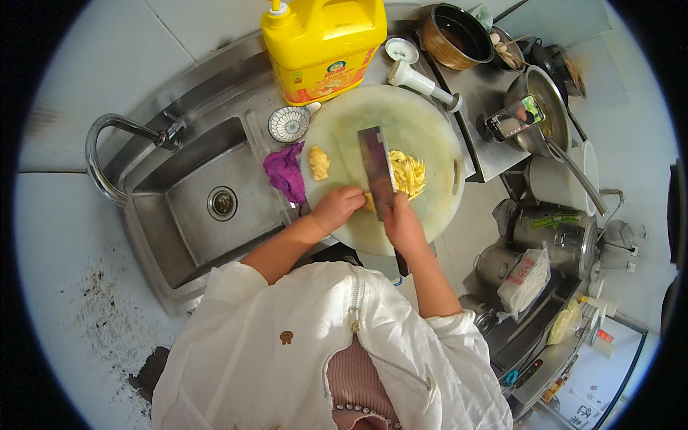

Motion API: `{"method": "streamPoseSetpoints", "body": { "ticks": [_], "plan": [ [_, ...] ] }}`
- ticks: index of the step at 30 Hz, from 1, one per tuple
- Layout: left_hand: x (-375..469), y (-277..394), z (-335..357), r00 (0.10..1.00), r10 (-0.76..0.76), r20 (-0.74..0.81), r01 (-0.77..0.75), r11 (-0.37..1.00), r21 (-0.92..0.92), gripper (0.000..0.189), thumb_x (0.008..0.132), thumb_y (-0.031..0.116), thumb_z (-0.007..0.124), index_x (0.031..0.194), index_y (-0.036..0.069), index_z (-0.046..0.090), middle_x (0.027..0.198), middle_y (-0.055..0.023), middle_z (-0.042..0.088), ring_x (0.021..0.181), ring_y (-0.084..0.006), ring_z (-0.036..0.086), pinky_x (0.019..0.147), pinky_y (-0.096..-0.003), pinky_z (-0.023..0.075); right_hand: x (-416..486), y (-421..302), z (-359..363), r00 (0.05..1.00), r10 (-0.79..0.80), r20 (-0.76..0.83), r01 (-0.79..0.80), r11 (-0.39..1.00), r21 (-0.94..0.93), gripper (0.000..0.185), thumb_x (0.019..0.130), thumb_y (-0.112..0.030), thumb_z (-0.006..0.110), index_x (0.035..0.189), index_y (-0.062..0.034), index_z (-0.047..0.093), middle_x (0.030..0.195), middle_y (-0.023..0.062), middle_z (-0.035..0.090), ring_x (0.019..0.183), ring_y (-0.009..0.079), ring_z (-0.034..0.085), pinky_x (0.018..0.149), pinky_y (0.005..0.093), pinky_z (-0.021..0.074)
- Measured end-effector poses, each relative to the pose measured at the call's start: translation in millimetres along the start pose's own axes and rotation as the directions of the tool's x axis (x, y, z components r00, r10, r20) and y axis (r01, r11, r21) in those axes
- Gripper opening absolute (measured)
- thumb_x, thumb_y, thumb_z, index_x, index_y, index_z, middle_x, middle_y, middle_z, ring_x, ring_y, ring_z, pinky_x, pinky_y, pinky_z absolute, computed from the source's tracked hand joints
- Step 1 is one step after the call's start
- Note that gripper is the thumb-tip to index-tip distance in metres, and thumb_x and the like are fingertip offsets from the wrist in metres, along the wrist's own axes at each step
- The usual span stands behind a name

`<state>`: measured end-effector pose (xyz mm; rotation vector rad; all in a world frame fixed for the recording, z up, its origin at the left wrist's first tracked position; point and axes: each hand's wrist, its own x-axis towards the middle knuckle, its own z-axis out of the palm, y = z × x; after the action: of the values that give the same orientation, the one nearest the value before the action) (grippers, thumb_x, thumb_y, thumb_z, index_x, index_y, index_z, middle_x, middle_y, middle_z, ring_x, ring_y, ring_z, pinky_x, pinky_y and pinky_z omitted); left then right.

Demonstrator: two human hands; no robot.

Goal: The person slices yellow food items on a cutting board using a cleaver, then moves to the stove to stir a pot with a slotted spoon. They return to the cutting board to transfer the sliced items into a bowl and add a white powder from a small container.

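My right hand (404, 226) grips a Chinese cleaver (373, 158) whose broad blade stands over a round, pale cutting board (349, 118). Under the fingertips of my left hand (337, 208), a small piece of peeled ginger (370, 202) is pressed to the board, close beside the blade; my fingers and the cleaver hide most of it. To the right of the blade lies a heap of thin yellow ginger strips (409, 174). A whole knob of peeled ginger (319, 163) rests near the board's left edge.
Left of the board are a purple cloth (286, 171), a patterned bowl (289, 123) and a steel sink (188, 215) with a curved faucet (102, 123). Behind it stand a yellow jug (322, 54) and a white pump (419, 80). A wok (553, 102) and phone (515, 118) are at right.
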<state>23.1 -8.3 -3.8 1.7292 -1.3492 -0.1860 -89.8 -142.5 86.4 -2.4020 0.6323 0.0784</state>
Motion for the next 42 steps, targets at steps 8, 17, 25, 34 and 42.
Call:
{"method": "streamPoseSetpoints", "body": {
  "ticks": [8, 17, 25, 34, 42],
  "plan": [
    [25.6, -1.2, -10.2, 0.947, 0.225, 0.230, -0.249, 0.965, 0.081, 0.019, 0.077, 0.011, 0.053, 0.095, 0.008, 0.060, 0.100, -0.0064, 0.057, 0.083, -0.0255, 0.057, 0.069, -0.0346, 0.0480, -14.9, 10.5, -27.8, 0.995, 0.076, -0.066, -0.073, 0.996, 0.043, 0.025, 0.084, -0.009, 0.053, 0.100, 0.0014, 0.037, 0.077, 0.0273, 0.057, 0.071, 0.0465, 0.055, 0.059, 0.0476, 0.0435],
    [51.7, 5.3, -11.3, 0.814, 0.071, 0.576, -0.214, 0.959, 0.184, 0.022, 0.076, 0.014, 0.052, 0.096, 0.011, 0.062, 0.100, -0.0008, 0.058, 0.080, -0.0243, 0.058, 0.067, -0.0340, 0.0493, -23.3, 16.5, -20.8, 0.987, 0.139, -0.087, -0.130, 0.986, 0.103, 0.022, 0.084, -0.008, 0.053, 0.099, 0.0009, 0.039, 0.074, 0.0254, 0.058, 0.067, 0.0437, 0.056, 0.058, 0.0447, 0.0438],
    [45.8, 8.4, -17.3, 0.805, 0.101, 0.585, -0.273, 0.938, 0.214, 0.017, 0.071, 0.012, 0.057, 0.087, 0.010, 0.060, 0.087, -0.0031, 0.056, 0.074, -0.0250, 0.057, 0.061, -0.0374, 0.0482, -24.2, 19.1, -21.9, 0.990, 0.130, -0.060, -0.124, 0.987, 0.105, 0.023, 0.084, -0.009, 0.053, 0.100, 0.0016, 0.039, 0.073, 0.0256, 0.057, 0.067, 0.0436, 0.056, 0.058, 0.0449, 0.0437],
    [24.2, 15.5, -29.3, 0.937, 0.114, 0.330, -0.194, 0.955, 0.222, 0.022, 0.070, 0.014, 0.059, 0.092, 0.011, 0.060, 0.093, -0.0034, 0.055, 0.074, -0.0238, 0.057, 0.063, -0.0346, 0.0486, -24.4, 18.8, -9.4, 0.997, 0.063, 0.047, -0.058, 0.993, -0.099, 0.021, 0.084, -0.014, 0.051, 0.097, -0.0017, 0.040, 0.074, 0.0262, 0.059, 0.067, 0.0457, 0.056, 0.058, 0.0528, 0.0447],
    [11.2, 17.6, -22.6, 0.958, 0.116, 0.261, -0.177, 0.958, 0.224, 0.021, 0.073, 0.011, 0.052, 0.093, 0.011, 0.059, 0.092, -0.0031, 0.054, 0.079, -0.0229, 0.056, 0.066, -0.0316, 0.0490, -25.8, 19.4, 1.9, 0.998, 0.003, 0.056, 0.018, 0.925, -0.378, 0.017, 0.084, -0.011, 0.047, 0.099, -0.0050, 0.041, 0.082, 0.0175, 0.059, 0.060, 0.0375, 0.060, 0.053, 0.0454, 0.0492]
  ]
}}
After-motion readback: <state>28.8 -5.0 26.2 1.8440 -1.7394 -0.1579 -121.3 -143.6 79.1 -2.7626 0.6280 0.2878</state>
